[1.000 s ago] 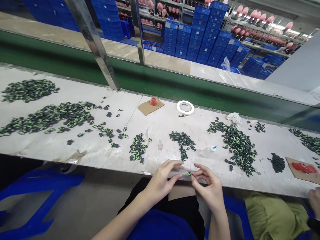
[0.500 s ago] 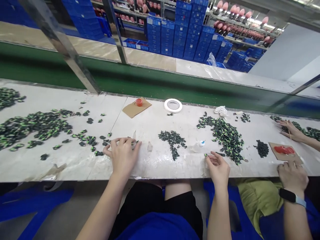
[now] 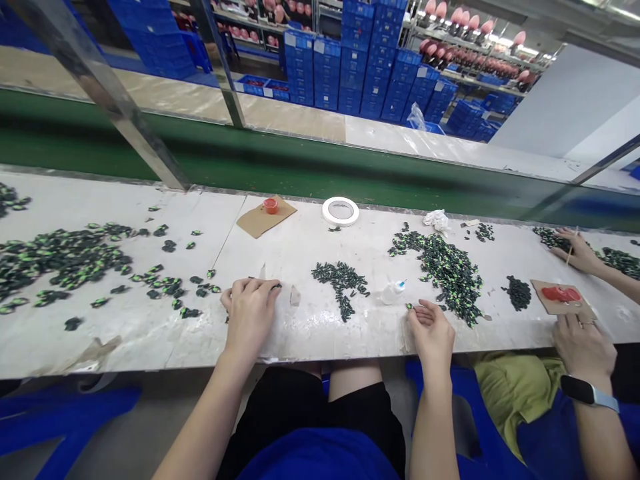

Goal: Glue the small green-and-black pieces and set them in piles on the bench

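Note:
My left hand [image 3: 251, 310] is low over the front of the white table, its fingers curled. A small dark piece [image 3: 276, 286] shows at its thumb and index fingertips. Closed in a pinch, my right hand [image 3: 433, 330] holds a small black-and-green piece [image 3: 409, 306] at its fingertips. Just beyond that hand stands a white bottle [image 3: 393, 293] with a blue tip. Between my hands lies a heap of small dark pieces [image 3: 343, 277]. A bigger heap of black-and-green pieces [image 3: 450, 270] spreads behind my right hand.
Clustered black-and-green pieces [image 3: 75, 257] cover the table's left side. A tape roll [image 3: 341, 211] and a red cup [image 3: 271, 206] on cardboard [image 3: 250, 223] lie at the back. At right, a co-worker's hand [image 3: 580, 252] holds a thin stick near more pieces; the other hand [image 3: 585, 347] touches cardboard.
My left hand has drawn slightly right, away from the scattered clusters. My right hand keeps its pinch in nearly the same place. The whole view has shifted a little.

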A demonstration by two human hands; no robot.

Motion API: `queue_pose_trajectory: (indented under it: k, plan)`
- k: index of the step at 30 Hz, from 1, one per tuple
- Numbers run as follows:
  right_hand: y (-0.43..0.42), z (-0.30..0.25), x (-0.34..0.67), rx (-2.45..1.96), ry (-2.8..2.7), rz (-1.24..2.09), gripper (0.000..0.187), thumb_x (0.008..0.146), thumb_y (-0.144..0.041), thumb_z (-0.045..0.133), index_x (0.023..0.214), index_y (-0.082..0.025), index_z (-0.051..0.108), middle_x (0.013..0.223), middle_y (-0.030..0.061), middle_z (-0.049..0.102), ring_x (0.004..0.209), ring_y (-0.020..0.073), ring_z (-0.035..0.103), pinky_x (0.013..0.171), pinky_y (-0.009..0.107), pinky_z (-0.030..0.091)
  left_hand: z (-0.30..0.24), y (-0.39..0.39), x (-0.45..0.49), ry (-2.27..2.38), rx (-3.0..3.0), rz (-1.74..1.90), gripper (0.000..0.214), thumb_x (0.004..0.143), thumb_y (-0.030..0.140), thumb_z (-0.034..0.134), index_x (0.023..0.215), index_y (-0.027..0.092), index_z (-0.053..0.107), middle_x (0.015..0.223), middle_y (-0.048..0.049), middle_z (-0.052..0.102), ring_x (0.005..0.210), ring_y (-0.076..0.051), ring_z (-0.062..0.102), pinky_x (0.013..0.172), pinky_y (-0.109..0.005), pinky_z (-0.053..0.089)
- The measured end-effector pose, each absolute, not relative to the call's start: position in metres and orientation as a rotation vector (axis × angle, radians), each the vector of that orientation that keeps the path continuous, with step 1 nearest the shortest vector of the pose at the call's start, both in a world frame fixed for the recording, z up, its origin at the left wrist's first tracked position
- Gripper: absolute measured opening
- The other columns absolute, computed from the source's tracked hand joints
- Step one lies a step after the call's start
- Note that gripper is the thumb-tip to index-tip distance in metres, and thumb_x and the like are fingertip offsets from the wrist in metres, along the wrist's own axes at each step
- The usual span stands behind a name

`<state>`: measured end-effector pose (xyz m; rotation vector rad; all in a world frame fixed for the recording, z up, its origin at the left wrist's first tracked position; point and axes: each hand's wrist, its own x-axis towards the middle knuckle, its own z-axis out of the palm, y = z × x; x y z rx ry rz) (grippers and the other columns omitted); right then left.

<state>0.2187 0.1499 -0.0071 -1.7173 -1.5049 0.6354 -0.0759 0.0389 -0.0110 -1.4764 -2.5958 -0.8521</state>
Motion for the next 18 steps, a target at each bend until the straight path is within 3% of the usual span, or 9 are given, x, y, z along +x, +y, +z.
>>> queue_pose_trajectory:
  k: [3,6,8,14,18]
  plan:
    - [0.151,-0.003,0.217,-1.751,-1.612,0.423,0.035,0.069,-0.04,0.053,0.091,-0.014,0.064,0.082,0.0118,0.069,0.072,0.0239,0.064,0.077,0.043,0.051,-0.013,0.038,-0.075,-2.568,-1.541,-0.929,0.019,0.086,0.022,0.053,0.087,0.021,0.072,0.091,-0.0109,0.073,0.093,-0.032,0.054,0.083,-0.049,0.034]
    - [0.15,-0.002,0.209,-1.641,-1.747,0.204,0.041,0.075,-0.046,0.052,0.097,-0.013,0.064,0.106,0.0185,0.065,0.098,0.0316,0.057,0.09,0.049,0.043,-0.016,0.037,-0.065,-2.528,-1.715,-1.055,0.017,0.086,0.023,0.056,0.089,0.024,0.072,0.091,-0.0067,0.074,0.093,-0.029,0.056,0.084,-0.047,0.036]
    - [0.148,-0.004,0.201,-1.549,-1.834,0.231,0.044,0.075,-0.049,0.055,0.103,-0.016,0.063,0.115,0.0176,0.061,0.11,0.0337,0.049,0.094,0.05,0.04,-0.018,0.036,-0.053,-2.478,-1.863,-1.136,0.015,0.087,0.024,0.056,0.09,0.025,0.071,0.089,-0.0046,0.074,0.091,-0.027,0.057,0.082,-0.044,0.038]
    - [0.148,-0.015,0.174,-1.502,-1.909,0.606,0.053,0.07,-0.054,0.061,0.114,-0.025,0.056,0.115,0.013,0.061,0.112,0.0354,0.047,0.086,0.049,0.045,-0.029,0.036,-0.021,-2.305,-1.964,-1.241,0.017,0.09,0.019,0.052,0.092,0.024,0.068,0.086,-0.0035,0.071,0.089,-0.022,0.059,0.08,-0.039,0.04]
    - [0.154,-0.017,0.159,-1.509,-1.866,0.591,0.039,0.075,-0.057,0.056,0.097,-0.025,0.059,0.095,0.0137,0.064,0.101,0.0356,0.052,0.084,0.051,0.044,-0.034,0.035,-0.019,-2.257,-1.928,-1.279,0.014,0.089,0.018,0.054,0.091,0.022,0.067,0.085,-0.004,0.07,0.088,-0.022,0.059,0.077,-0.038,0.042]
